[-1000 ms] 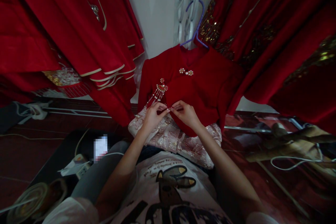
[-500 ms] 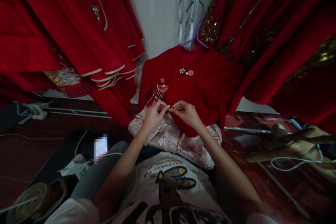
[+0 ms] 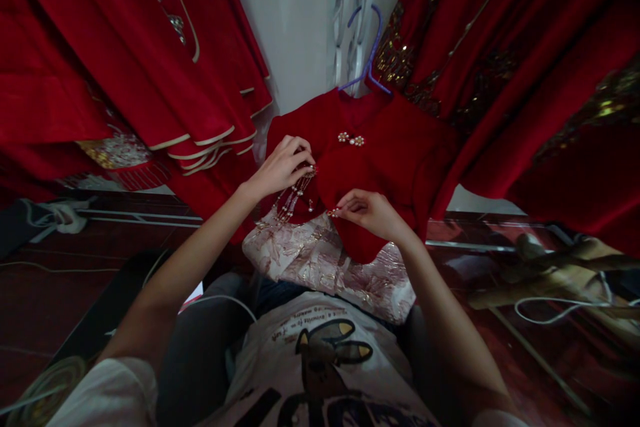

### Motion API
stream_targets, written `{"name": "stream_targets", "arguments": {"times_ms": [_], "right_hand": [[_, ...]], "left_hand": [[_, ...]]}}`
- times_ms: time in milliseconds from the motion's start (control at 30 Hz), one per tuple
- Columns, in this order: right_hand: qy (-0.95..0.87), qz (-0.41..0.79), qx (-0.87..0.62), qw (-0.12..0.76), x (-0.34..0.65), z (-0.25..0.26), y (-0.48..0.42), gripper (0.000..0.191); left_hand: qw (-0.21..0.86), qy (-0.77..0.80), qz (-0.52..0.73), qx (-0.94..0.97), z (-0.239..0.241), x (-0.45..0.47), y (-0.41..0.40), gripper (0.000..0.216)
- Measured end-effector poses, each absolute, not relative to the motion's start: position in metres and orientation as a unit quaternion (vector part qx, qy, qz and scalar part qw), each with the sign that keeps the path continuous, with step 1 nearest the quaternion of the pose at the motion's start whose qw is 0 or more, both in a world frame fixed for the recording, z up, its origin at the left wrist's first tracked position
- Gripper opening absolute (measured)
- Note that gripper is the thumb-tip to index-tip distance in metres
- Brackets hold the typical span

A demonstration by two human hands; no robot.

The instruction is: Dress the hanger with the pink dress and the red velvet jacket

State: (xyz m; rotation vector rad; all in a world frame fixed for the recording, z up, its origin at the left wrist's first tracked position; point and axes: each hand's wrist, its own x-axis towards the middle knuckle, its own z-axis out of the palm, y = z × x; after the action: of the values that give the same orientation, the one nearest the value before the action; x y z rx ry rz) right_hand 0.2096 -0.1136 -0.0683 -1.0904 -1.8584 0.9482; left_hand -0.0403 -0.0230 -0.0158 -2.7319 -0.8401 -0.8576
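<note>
A small red velvet jacket hangs on a purple hanger in front of me, over a pale gold brocade skirt. My left hand is raised to the jacket's front flap, fingers pinched on the tasselled pearl ornament, whose strands dangle below it. My right hand is lower, at the flap's edge, fingers curled and pinched on the red cloth by a small pearl fastening. A pearl clasp sits on the jacket's chest above both hands.
Long red gowns with cream trim hang at the left, and red gowns with gold embroidery at the right. A white wall stands behind. Cables lie on the dark red floor at the right, and a coiled cord at the lower left.
My left hand has moved up and left from the lower fastening to the tasselled ornament, lifting the flap. The right hand stays at the flap's edge. The view tilted slightly.
</note>
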Motion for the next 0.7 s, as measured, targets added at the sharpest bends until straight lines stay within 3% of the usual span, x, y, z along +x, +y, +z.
{"name": "stream_targets", "arguments": {"times_ms": [333,467,600,700], "right_hand": [[-0.724,0.372,-0.429,0.391,0.215,-0.066,-0.113,0.016],[-0.724,0.396,-0.421,0.375,0.221,-0.059,-0.116,0.018],[-0.745,0.45,-0.389,0.302,0.229,-0.046,-0.124,0.019],[-0.753,0.471,-0.377,0.265,0.236,-0.036,-0.129,0.02]], "left_hand": [[-0.099,-0.261,-0.32,-0.906,-0.003,-0.029,-0.007,0.009],[-0.005,-0.244,-0.336,-0.91,-0.002,-0.018,-0.004,0.019],[0.124,-0.26,-0.352,-0.89,0.004,0.007,-0.008,0.032],[0.178,-0.257,-0.326,-0.892,0.011,0.026,-0.009,0.03]]}}
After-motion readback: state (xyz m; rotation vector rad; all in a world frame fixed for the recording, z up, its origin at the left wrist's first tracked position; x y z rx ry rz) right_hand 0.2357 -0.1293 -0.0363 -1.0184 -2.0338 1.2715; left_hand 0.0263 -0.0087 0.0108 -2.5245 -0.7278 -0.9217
